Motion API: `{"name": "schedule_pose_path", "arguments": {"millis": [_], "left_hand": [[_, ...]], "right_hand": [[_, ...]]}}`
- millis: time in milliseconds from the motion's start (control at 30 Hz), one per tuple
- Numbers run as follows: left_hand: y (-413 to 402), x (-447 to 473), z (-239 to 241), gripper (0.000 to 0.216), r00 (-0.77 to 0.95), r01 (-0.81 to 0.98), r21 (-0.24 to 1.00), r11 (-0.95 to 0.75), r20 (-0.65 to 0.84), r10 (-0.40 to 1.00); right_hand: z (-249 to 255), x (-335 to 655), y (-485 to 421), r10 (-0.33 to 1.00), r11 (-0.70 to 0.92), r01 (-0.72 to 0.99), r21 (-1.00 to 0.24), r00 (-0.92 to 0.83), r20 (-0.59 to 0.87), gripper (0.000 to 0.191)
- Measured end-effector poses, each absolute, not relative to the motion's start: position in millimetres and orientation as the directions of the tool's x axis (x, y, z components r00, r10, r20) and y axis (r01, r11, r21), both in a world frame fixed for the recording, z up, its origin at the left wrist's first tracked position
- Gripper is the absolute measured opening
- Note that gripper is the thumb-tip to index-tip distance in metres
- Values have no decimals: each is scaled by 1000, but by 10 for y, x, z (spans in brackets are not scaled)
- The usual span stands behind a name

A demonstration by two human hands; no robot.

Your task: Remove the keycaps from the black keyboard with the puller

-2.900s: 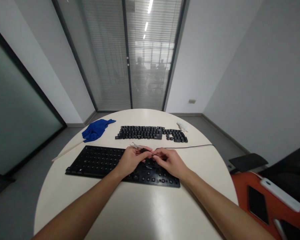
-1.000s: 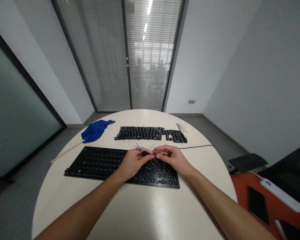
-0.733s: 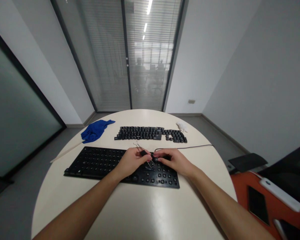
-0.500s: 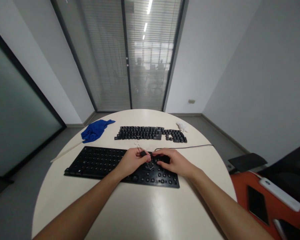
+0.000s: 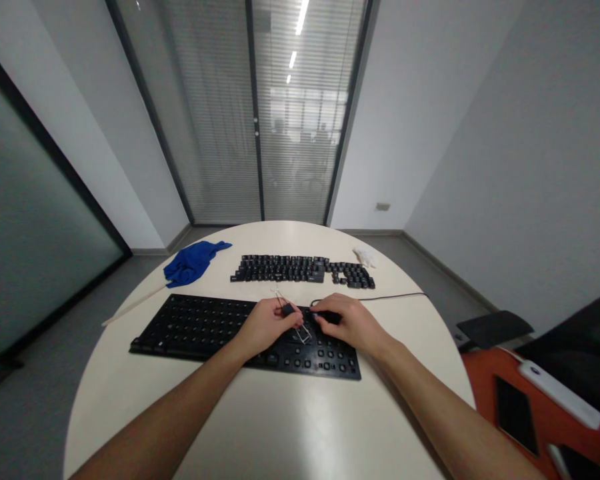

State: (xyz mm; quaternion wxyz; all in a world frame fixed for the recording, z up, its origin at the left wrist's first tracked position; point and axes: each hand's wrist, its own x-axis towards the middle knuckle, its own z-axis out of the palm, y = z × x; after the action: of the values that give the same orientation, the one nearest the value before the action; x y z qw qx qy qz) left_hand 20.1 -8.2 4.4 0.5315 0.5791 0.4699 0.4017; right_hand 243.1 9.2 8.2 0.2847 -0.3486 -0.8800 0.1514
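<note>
A black keyboard base, stripped of most of its keycaps, lies across the near part of the table. My left hand is closed around the dark middle of a wire keycap puller. One wire end sticks out beyond the fingers; the other hangs over the right part of the base. My right hand rests on the upper right of the base, thumb and index finger close together at its far edge. Whatever lies between those fingertips is too small to make out. Beyond the base, loose black keycaps stand in keyboard-like rows.
A blue cloth and a pale stick lie at the table's left edge. Crumpled white tissue sits at the far right, and a black cable runs rightward. An orange chair holds a phone and a white power strip.
My right thumb and index finger have come closer together at the base's far edge. My left hand keeps the keycap puller in nearly the same place. The view has shifted slightly.
</note>
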Motion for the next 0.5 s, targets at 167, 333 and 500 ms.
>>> {"name": "schedule_pose_path", "arguments": {"millis": [167, 333, 500], "left_hand": [[-78, 208, 37, 11, 243, 114, 993, 6, -34, 969], [-61, 192, -6, 10, 256, 111, 994, 0, -28, 966], [-58, 187, -24, 12, 252, 103, 995, 1, -27, 967]], "right_hand": [[96, 2610, 311, 716, 686, 662, -303, -538, 444, 19], [143, 2714, 552, 704, 665, 747, -23, -616, 354, 17], [47, 2733, 711, 665, 674, 736, 60, -640, 386, 16]]}}
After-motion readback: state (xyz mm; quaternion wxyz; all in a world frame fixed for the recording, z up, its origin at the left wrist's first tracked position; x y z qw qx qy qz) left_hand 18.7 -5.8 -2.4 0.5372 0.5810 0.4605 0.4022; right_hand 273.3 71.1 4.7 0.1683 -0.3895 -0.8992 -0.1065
